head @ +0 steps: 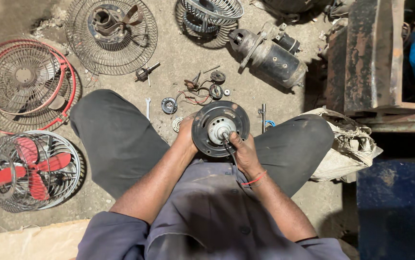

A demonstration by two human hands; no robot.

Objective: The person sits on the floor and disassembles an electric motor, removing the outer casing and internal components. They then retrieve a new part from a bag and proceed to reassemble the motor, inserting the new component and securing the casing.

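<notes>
I sit on the floor with my knees spread and hold a round black fan motor housing (pixel 220 128) between them. Its pale metal hub faces up at me. My left hand (pixel 187 132) grips the housing's left rim. My right hand (pixel 244 150) holds the lower right rim, with thin black wires running down past its fingers. A red band circles my right wrist.
Small motor parts, bearings and red wires (pixel 195 94) lie on the concrete just beyond my hands. A grey cylindrical motor (pixel 270 55) lies at the back. Wire fan guards (pixel 111 36) and a caged red-bladed fan (pixel 33 171) sit at left. A rusty metal stand (pixel 371 58) and blue box (pixel 398 207) are at right.
</notes>
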